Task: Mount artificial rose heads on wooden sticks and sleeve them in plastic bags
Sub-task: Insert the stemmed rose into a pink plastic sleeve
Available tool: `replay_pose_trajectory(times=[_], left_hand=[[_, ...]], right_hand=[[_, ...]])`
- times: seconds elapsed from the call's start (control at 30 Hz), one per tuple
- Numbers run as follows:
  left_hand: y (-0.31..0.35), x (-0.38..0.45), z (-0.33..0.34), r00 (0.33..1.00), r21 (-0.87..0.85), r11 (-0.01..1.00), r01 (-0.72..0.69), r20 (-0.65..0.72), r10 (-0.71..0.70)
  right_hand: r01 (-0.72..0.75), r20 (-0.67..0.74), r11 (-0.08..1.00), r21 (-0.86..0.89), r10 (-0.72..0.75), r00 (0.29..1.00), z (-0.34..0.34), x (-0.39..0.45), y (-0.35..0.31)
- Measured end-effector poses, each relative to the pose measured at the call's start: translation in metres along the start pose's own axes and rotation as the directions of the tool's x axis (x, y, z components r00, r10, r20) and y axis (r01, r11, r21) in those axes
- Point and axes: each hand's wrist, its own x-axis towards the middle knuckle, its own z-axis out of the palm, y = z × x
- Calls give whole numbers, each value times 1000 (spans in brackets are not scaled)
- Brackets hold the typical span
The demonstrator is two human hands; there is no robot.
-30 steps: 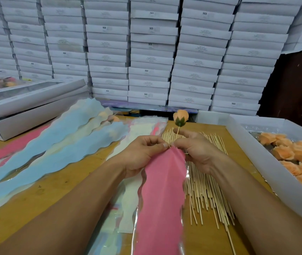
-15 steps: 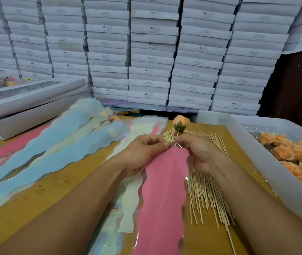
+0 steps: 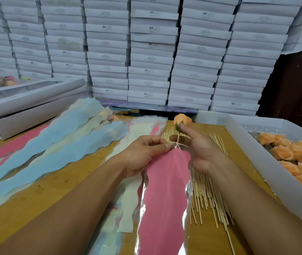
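The left hand [image 3: 143,153] pinches the top edge of the pink bag [image 3: 165,196] at the table's [image 3: 36,196] middle. The right hand [image 3: 199,150] is open, 1 finger touching the orange rose [image 3: 181,120] on its stick [image 3: 178,139]. Loose sticks [image 3: 205,196] lie just right; a tray of roses [image 3: 238,137] sits far right.

Left hand [image 3: 143,153] pinches the pink bag [image 3: 165,196] mouth — right hand [image 3: 199,150], fingers spread, touches the mounted rose [image 3: 181,120].
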Motion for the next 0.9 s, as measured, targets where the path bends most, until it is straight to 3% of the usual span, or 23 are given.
replay_pose_trajectory(times=[0.17, 0.4, 0.63, 0.9], left_hand=[[0, 0, 0, 1000, 14, 1000, 0, -3, 0], [-2, 3, 0, 999, 12, 999, -30, -32, 30], [-2, 4, 2, 992, 15, 997, -75, -100, 76], [-2, 6, 3, 983, 75, 995, -69, -165, 80]], right_hand=[[-71, -9, 994, 86, 72, 997, -3, 3, -3], [-101, 9, 994, 30, 101, 995, -1, -1, 0], [-56, -5, 994, -96, 55, 998, 2, -4, 4], [98, -70, 963, -253, -119, 990, 3, -6, 6]])
